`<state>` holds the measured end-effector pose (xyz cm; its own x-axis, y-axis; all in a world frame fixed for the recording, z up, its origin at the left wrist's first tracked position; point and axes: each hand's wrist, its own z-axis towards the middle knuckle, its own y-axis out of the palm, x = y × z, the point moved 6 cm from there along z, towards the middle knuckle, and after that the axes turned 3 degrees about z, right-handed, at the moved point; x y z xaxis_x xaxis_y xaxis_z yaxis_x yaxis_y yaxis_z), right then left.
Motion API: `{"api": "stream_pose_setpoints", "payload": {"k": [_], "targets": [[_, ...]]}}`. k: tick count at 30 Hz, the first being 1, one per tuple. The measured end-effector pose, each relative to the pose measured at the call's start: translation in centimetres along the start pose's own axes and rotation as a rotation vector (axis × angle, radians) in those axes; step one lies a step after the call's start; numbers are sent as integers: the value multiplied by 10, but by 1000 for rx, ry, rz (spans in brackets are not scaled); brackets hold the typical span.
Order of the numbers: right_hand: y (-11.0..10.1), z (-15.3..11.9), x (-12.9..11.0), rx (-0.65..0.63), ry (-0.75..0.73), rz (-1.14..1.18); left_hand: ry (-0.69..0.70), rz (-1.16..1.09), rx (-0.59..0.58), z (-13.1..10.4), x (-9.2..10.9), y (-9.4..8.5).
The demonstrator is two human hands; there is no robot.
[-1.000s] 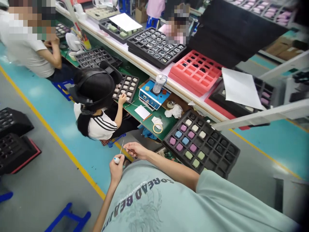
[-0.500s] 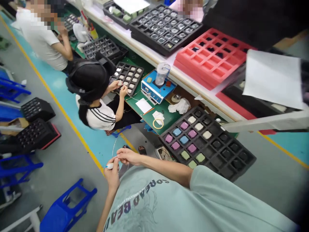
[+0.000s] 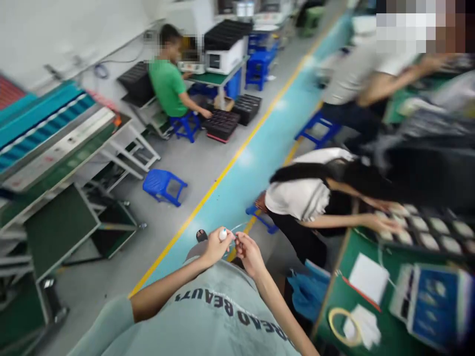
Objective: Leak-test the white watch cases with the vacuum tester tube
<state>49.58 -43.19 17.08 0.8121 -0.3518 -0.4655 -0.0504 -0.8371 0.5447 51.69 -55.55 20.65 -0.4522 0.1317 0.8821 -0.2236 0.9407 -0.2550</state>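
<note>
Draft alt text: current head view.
The wearer's left hand holds a small white, blue-tipped object beside the right hand, a thin strand looping near both. Beyond: a turquoise aisle, a blue stool and a seated co-worker in green.

A blue stool (image 3: 160,184) stands left of the yellow line (image 3: 237,155); tape (image 3: 331,322) and a card (image 3: 369,278) lie on the counter (image 3: 393,337).

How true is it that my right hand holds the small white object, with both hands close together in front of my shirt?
Wrong side: the head view shows your left hand holding the small white object, not your right hand. Both hands are close together in front of your shirt.
</note>
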Motion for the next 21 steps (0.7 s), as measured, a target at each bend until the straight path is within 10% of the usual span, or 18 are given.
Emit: {"api": "stream_pose_setpoints", "payload": {"k": [13,21], "targets": [[181,152,82,-253,182,-527,-77,-315,591,29,-77,-239],[243,240,114,-369,299,-1207,-269,-581,1039,-1,-133,-329]]}}
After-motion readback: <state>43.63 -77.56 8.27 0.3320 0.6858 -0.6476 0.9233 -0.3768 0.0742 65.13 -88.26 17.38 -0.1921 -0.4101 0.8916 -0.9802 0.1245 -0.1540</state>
